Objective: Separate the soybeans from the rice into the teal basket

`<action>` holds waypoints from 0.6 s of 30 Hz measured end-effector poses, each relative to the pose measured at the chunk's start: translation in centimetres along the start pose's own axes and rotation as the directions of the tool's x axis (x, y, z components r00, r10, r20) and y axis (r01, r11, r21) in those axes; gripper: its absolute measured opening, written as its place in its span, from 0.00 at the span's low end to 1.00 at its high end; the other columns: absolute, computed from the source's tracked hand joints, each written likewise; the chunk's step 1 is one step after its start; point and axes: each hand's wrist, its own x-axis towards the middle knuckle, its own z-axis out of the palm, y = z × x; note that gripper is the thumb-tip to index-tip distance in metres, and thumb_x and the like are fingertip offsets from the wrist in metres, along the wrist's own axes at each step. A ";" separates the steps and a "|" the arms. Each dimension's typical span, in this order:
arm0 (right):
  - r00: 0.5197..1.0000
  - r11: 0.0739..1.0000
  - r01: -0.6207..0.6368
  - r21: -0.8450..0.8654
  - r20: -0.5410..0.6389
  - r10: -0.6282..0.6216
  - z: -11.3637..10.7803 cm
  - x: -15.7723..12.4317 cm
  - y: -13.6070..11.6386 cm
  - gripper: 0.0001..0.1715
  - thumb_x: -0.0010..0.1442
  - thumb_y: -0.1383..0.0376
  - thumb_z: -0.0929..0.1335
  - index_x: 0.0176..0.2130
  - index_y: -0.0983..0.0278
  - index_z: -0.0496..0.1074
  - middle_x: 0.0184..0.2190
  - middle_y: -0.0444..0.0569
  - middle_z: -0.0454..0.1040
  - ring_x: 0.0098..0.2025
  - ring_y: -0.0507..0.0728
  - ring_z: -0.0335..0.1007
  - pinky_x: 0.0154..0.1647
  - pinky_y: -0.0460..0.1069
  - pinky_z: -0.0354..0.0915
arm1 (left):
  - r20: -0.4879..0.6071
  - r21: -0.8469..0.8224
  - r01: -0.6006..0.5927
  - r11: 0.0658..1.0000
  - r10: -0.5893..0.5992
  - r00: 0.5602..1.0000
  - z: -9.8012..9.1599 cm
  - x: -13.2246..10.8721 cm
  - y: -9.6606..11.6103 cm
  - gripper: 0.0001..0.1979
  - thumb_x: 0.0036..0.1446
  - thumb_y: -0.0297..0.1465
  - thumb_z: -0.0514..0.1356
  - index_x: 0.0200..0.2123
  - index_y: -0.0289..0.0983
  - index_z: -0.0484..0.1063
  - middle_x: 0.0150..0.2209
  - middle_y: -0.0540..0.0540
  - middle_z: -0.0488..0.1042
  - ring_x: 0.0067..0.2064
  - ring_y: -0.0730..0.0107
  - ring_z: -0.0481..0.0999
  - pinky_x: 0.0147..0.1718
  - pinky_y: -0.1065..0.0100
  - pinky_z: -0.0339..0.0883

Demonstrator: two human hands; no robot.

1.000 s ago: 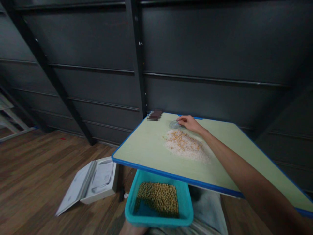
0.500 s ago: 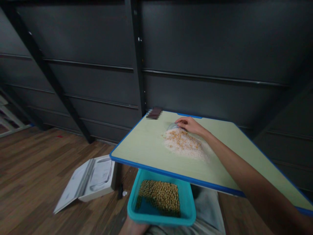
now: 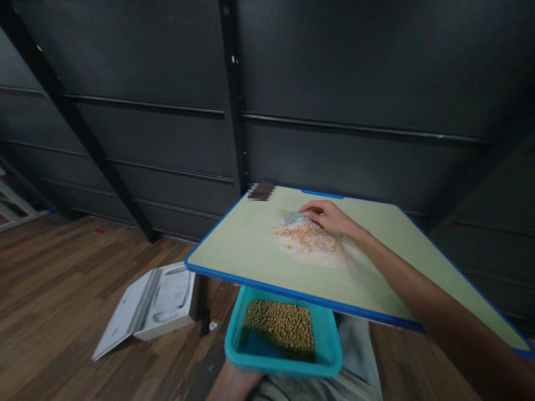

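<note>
At the lower left of the frame an open white box (image 3: 190,317) holds a pale insert (image 3: 172,292); at lower centre the teal tub (image 3: 284,367) of yellowish beans (image 3: 286,326) sits farther right than 1 second ago, with my left hand hidden and its grip impossible to tell. Right of centre, the clear disc (image 3: 293,218) lay flatter 1 second ago and now tilts against the far edge of the pile (image 3: 313,253) of white grains and beans, so I judge it is working in, pinched between thumb and fingers of my right hand (image 3: 332,216).
</note>
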 end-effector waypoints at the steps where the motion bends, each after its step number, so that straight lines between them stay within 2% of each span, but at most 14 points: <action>1: 1.000 1.000 0.001 -0.006 -0.003 -0.001 0.0 -0.2 -0.2 0.10 0.63 0.66 0.68 0.42 0.61 0.79 0.42 0.52 0.81 0.44 0.60 0.77 0.47 0.55 0.70 | -0.010 -0.024 0.013 1.000 -0.013 1.000 0.2 -0.1 -0.1 0.09 0.48 0.24 0.59 0.21 0.40 0.76 0.17 0.49 0.80 0.49 0.53 0.82 0.59 0.50 0.69; 4: 1.000 1.000 0.004 -0.019 -0.017 -0.004 0.0 -1.0 -0.8 0.10 0.64 0.67 0.67 0.42 0.61 0.79 0.43 0.51 0.81 0.44 0.60 0.77 0.48 0.55 0.69 | 0.016 -0.007 0.025 1.000 -0.025 1.000 0.2 0.0 -0.3 0.06 0.48 0.28 0.60 0.24 0.40 0.77 0.19 0.49 0.81 0.49 0.52 0.82 0.58 0.48 0.69; 8: 0.999 0.999 0.008 -0.040 -0.036 -0.009 0.1 -1.9 -1.4 0.10 0.64 0.67 0.67 0.43 0.61 0.79 0.43 0.50 0.81 0.44 0.59 0.77 0.47 0.54 0.69 | 0.049 0.093 -0.009 0.996 0.005 0.999 -0.4 0.3 -0.5 0.01 0.42 0.31 0.65 0.23 0.43 0.76 0.18 0.52 0.80 0.49 0.51 0.82 0.58 0.50 0.70; 13: 0.999 0.997 -0.011 -0.072 -0.049 0.007 0.2 -2.9 -2.6 0.10 0.64 0.67 0.67 0.43 0.62 0.79 0.40 0.51 0.82 0.40 0.59 0.77 0.41 0.53 0.69 | 0.074 0.145 -0.070 0.987 0.060 0.995 -1.2 0.8 -0.6 0.10 0.34 0.36 0.70 0.24 0.46 0.76 0.24 0.52 0.84 0.47 0.50 0.83 0.55 0.53 0.73; 18: 0.999 0.997 0.006 -0.081 -0.053 -0.011 0.1 -4.0 -3.7 0.11 0.65 0.67 0.67 0.43 0.61 0.79 0.41 0.50 0.82 0.40 0.58 0.77 0.41 0.52 0.69 | 0.106 0.220 -0.116 0.969 0.095 0.990 -1.3 1.1 -0.6 0.15 0.28 0.39 0.72 0.24 0.46 0.77 0.27 0.50 0.85 0.49 0.46 0.82 0.54 0.50 0.74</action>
